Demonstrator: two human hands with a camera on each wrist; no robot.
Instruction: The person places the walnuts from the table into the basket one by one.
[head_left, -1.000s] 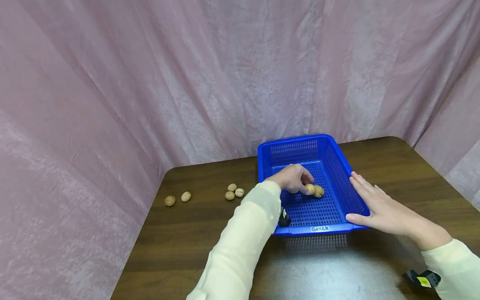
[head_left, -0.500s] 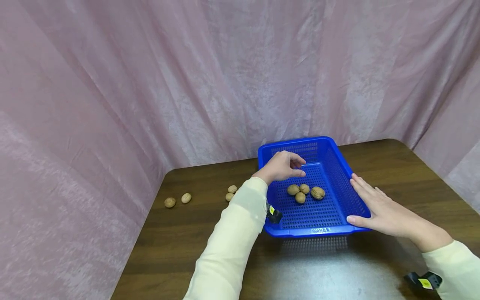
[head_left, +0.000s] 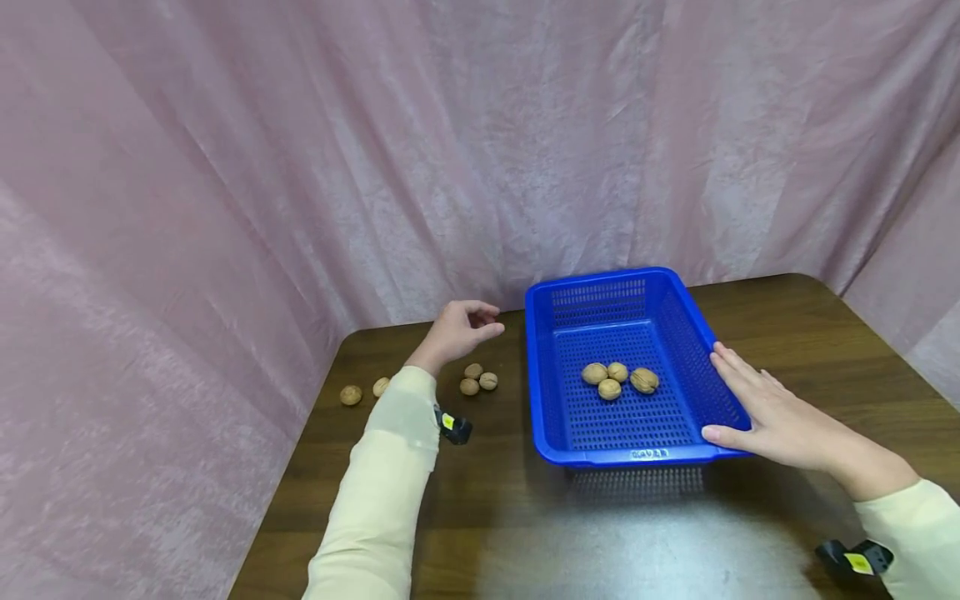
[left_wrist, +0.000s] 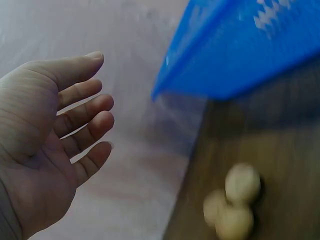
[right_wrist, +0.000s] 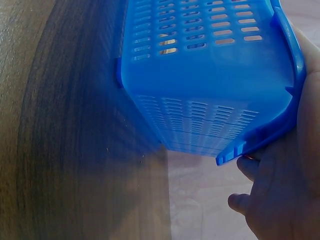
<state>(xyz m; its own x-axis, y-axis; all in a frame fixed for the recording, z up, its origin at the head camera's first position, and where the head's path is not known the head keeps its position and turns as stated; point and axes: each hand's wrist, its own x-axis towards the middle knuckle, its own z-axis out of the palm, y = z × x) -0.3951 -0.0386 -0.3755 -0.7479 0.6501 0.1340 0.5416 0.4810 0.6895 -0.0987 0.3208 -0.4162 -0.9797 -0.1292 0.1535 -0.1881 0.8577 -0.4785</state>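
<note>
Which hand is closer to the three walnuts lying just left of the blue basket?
Left. The left hand hovers just above that walnut cluster; the right hand rests on the blue basket, on its far side.

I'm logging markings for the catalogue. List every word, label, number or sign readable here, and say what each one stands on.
Nothing can be read for certain.
Blue basket: a small white marking on its near rim, too small and blurred to read.
Left wrist device: a yellow sticker, no legible text.
Right wrist device: a yellow sticker, also illegible.
Walnuts, table and pink curtain: no writing visible.
</note>
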